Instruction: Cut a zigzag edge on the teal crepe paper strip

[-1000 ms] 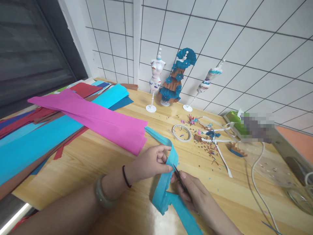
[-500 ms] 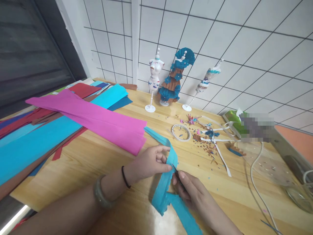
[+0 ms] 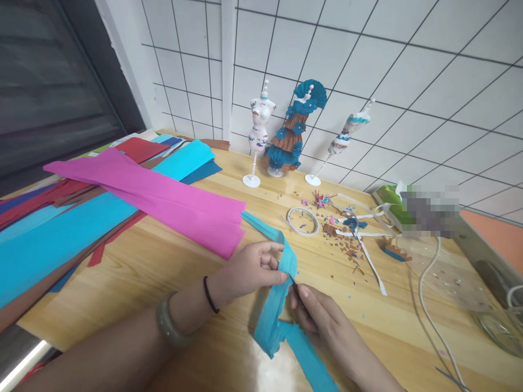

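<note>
A long turquoise crepe paper strip runs across the table, folded back on itself near the front. Its right edge is jagged along the lower part. My left hand pinches the strip between thumb and fingers. In my right hand is a pair of small dark scissors, mostly covered by the fingers. The scissor tips meet the strip's right edge, just beside my left thumb. Whether the blades are apart cannot be made out.
Folded pink paper lies over stacked coloured sheets on the left. Behind stand two bare dress forms and one in a blue-brown paper dress. A tape roll, paper scraps and a white cable lie right.
Almost nothing differs. Both hands, the strip and the scissors keep nearly the same places, with only a very slight shift of the whole view.
</note>
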Demonstrator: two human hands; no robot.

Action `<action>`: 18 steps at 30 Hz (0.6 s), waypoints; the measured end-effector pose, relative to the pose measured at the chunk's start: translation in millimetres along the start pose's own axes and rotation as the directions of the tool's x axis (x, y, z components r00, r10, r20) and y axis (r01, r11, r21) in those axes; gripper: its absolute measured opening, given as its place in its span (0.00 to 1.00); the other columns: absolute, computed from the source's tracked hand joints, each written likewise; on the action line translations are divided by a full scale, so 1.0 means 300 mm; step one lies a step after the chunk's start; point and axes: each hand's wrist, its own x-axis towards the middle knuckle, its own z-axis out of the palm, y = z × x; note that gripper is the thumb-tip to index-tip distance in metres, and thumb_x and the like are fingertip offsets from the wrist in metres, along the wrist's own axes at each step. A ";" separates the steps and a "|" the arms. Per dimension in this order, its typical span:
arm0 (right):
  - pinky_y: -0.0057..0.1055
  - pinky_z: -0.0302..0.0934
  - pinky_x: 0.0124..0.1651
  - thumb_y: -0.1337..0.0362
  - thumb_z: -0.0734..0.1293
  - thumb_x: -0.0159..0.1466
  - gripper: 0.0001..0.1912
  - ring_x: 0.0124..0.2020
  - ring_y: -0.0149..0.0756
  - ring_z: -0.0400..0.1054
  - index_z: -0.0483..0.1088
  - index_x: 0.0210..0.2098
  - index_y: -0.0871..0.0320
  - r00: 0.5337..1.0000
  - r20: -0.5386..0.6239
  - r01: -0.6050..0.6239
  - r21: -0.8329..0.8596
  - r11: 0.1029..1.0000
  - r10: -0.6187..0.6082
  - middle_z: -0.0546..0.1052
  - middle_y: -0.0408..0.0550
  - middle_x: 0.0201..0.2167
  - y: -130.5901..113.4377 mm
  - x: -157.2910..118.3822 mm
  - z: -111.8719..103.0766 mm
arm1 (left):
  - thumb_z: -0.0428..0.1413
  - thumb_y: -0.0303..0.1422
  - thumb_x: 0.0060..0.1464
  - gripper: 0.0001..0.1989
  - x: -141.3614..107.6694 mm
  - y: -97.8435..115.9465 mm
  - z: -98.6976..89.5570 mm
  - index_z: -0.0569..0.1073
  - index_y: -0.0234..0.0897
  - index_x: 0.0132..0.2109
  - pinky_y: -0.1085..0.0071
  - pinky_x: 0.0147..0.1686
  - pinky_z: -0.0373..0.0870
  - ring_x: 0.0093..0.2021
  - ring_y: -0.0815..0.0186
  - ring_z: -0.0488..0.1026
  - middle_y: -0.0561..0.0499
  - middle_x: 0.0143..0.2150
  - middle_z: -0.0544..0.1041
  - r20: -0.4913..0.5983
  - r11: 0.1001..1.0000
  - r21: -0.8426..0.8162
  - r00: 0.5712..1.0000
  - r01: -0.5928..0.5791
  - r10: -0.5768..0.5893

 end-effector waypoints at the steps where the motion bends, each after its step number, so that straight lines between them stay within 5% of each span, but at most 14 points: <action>1: 0.26 0.42 0.22 0.47 0.50 0.64 0.22 0.19 0.28 0.46 0.59 0.26 0.58 1.000 -0.004 0.003 -0.005 1.000 -0.003 0.52 0.36 0.16 0.000 0.000 0.000 | 0.62 0.34 0.39 0.35 0.000 0.000 0.000 0.61 0.28 0.55 0.70 0.32 0.64 0.33 0.65 0.72 0.47 0.32 0.74 0.000 1.000 0.007 1.000 -0.001 0.001; 18: 0.26 0.43 0.23 0.50 0.50 0.66 0.21 0.19 0.27 0.45 0.59 0.26 0.57 0.999 0.054 -0.004 -0.069 0.998 0.008 0.51 0.36 0.17 -0.022 -0.008 -0.013 | 0.61 0.31 0.39 0.31 -0.005 0.020 0.000 0.63 0.28 0.52 0.71 0.31 0.63 0.31 0.67 0.71 0.49 0.30 0.74 0.029 1.000 0.018 1.000 0.009 -0.009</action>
